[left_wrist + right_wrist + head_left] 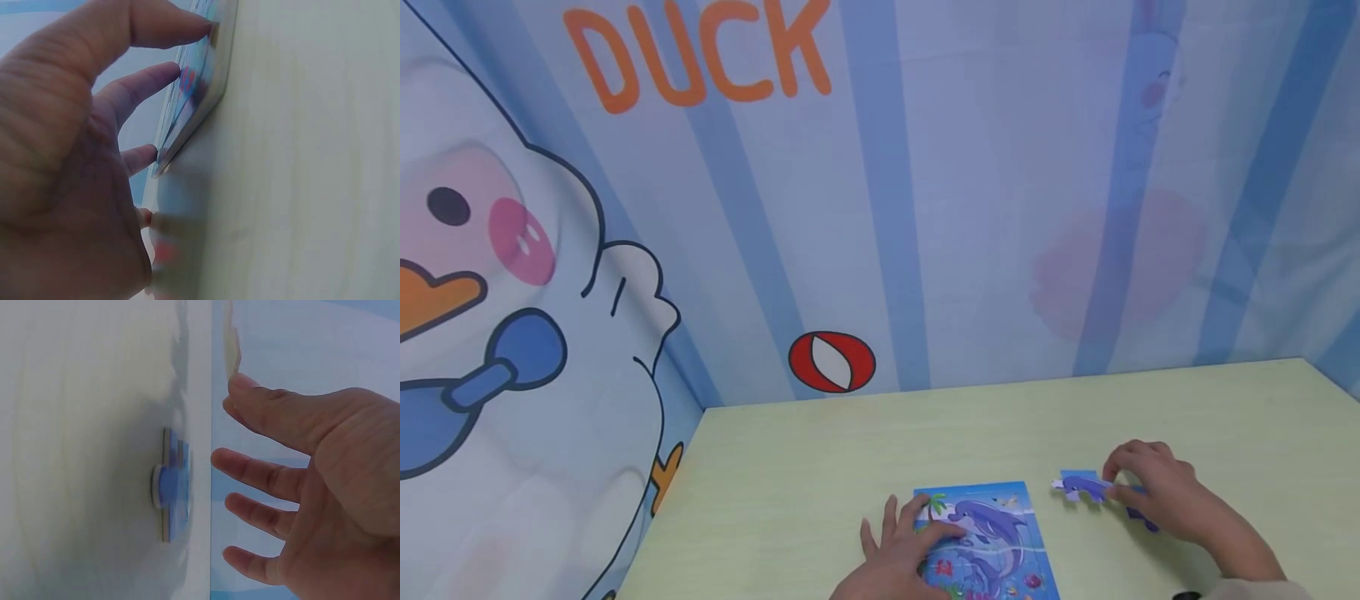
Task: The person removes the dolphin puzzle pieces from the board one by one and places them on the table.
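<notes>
**Right hand pinching a dolphin piece; left hand spread on the puzzle board**

Your puzzle board (1034,533) lies flat on the table (790,467), at the near edge of the head view. It carries a glossy printed sea scene: purple dolphins (992,523), a green palm, a red crab, blue border. Seams run across the print. Left wrist view shows the board as a thin slab with a tan edge and a rounded corner.

Your left hand (898,554) is wide, fingers spread and nearly straight; thumb over the print, index at the board's left side. It isn't wrapped round anything.

Your right hand (1165,492) has thumb and index pinched on the dolphin piece (1084,485), raised off the tabletop; other three fingers spread apart. That piece is thin, irregular in outline, purple and blue on its face, tan on its back.

A second piece (170,494) rests on the table below that hand: blue top, pale cut edge, rounded tab.

Table is pale, smooth, faintly grained. Behind it, a creased fabric backdrop (985,208) with blue stripes.
</notes>
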Demonstrator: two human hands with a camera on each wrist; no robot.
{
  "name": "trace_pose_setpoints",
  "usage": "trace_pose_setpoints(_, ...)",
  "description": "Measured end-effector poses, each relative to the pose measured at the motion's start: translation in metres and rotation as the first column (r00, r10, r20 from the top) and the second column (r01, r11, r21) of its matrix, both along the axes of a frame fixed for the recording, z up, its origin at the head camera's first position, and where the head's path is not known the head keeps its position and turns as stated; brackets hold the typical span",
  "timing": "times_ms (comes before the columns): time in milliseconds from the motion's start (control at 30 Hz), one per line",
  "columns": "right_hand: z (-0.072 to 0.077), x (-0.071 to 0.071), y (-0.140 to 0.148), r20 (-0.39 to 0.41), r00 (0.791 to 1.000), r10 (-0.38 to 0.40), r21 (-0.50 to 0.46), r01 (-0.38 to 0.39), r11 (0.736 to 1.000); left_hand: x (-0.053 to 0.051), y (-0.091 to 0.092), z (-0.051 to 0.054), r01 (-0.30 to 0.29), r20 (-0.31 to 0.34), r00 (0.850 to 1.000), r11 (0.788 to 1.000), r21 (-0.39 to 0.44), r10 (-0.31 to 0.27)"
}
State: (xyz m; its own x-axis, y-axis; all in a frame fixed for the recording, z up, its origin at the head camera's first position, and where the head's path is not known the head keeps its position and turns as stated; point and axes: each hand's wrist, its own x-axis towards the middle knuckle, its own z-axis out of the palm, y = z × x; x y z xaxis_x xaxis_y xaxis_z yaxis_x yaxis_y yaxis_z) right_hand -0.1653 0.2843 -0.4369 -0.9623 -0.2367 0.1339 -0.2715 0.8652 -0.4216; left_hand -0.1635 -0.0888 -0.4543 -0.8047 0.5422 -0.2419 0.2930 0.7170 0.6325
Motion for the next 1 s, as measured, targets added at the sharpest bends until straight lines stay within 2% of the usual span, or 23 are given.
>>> trace_pose_setpoints(233,-0.0012,-0.0019,0.0021,0.065,0.998,-0.024,0.052,0.021,0.998,0.0005,-0.0002,0.0009,-0.007,0.001,1.0,1.0,-0.004,0.007)
trace_pose_setpoints(700,-0.0054,-0.0019,0.0069,0.087,0.996,-0.031,0.048,0.027,0.998,0.0016,-0.0033,-0.0003,0.02,-0.006,1.0,1.0,0.02,-0.02)
trace_pose_setpoints(867,-0.004,-0.0025,0.0082,0.074,0.996,-0.045,0.048,0.042,0.998,0.0018,-0.0034,-0.0003,0.018,-0.002,1.0,0.999,0.03,-0.018)
trace_pose_setpoints(1000,-0.0013,-0.0001,0.0055,0.038,0.998,-0.053,0.013,0.053,0.999,0.002,-0.0029,0.0,0.015,0.006,1.0,0.999,0.029,-0.015)
